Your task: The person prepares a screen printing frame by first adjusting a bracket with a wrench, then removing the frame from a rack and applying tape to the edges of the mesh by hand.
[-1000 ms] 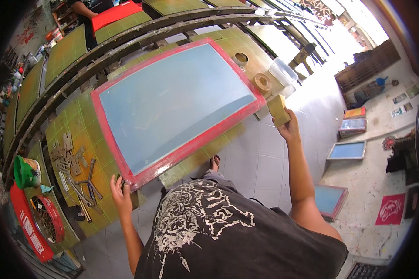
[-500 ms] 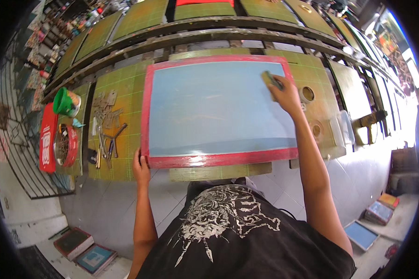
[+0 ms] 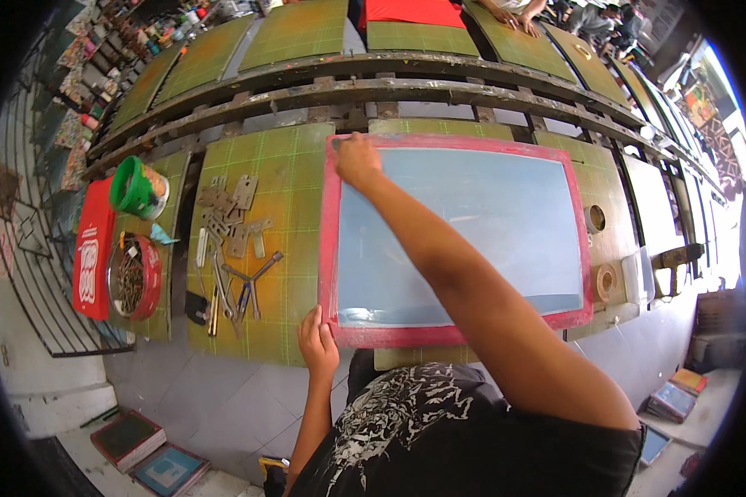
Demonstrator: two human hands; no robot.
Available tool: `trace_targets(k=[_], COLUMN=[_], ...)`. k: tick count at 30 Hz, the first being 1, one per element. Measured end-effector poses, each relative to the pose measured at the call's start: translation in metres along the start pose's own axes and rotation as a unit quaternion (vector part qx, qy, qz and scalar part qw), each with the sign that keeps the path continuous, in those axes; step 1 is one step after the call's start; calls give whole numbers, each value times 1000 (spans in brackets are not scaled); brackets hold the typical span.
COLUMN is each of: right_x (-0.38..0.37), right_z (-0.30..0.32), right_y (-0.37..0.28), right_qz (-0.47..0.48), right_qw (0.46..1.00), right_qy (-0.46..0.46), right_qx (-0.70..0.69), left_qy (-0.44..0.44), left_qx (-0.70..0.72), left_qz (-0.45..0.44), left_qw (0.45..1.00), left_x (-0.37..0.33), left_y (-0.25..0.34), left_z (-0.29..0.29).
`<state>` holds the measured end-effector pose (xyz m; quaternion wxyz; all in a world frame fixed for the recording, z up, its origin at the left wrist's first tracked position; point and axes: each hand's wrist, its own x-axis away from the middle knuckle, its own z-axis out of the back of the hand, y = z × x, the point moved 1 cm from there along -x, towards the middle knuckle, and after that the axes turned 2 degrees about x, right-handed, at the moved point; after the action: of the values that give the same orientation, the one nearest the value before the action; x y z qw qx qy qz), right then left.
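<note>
A large silk screen (image 3: 464, 232), pale blue mesh in a red-painted wooden frame, lies over the green boards in front of me. My left hand (image 3: 317, 341) grips the frame at its near left corner, thumb on the side. Stretched across the mesh, my right arm reaches to the far left corner. There my right hand (image 3: 358, 162) is closed and pressed down on the frame. A dark edge of the sponge (image 3: 337, 144) shows beside its fingers; the rest is hidden under the hand.
Left of the screen lie metal hinge plates (image 3: 228, 207), a three-armed wrench (image 3: 253, 282) and other tools. Beyond them stand a green bucket (image 3: 138, 189) and a red tin of screws (image 3: 137, 277). Tape rolls (image 3: 606, 283) sit at right. Another person's hands (image 3: 518, 18) rest on a far board.
My right hand has swept from the screen's far right side to its far left corner with the sponge. The view has shifted, and my left hand still holds the near left corner.
</note>
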<state>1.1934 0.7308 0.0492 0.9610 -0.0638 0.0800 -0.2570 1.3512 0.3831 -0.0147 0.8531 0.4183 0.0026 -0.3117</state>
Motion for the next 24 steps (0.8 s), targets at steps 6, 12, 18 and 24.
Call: trace_targets(k=[6, 12, 18, 24], right_x=[-5, 33, 80, 139], right_z=[-29, -16, 15, 46], right_y=[5, 132, 271, 400], right_qz=[-35, -76, -149, -310], right_qw=[998, 990, 977, 936], right_qy=[-22, -1, -14, -11], right_qx=[47, 116, 153, 164], left_qy=[-14, -30, -51, -51], left_qx=[9, 12, 13, -18], left_qz=[10, 4, 2, 26], left_qw=[1000, 999, 999, 998], left_x=[-3, -3, -3, 1], left_y=[-1, -6, -7, -3], left_z=[2, 1, -3, -1])
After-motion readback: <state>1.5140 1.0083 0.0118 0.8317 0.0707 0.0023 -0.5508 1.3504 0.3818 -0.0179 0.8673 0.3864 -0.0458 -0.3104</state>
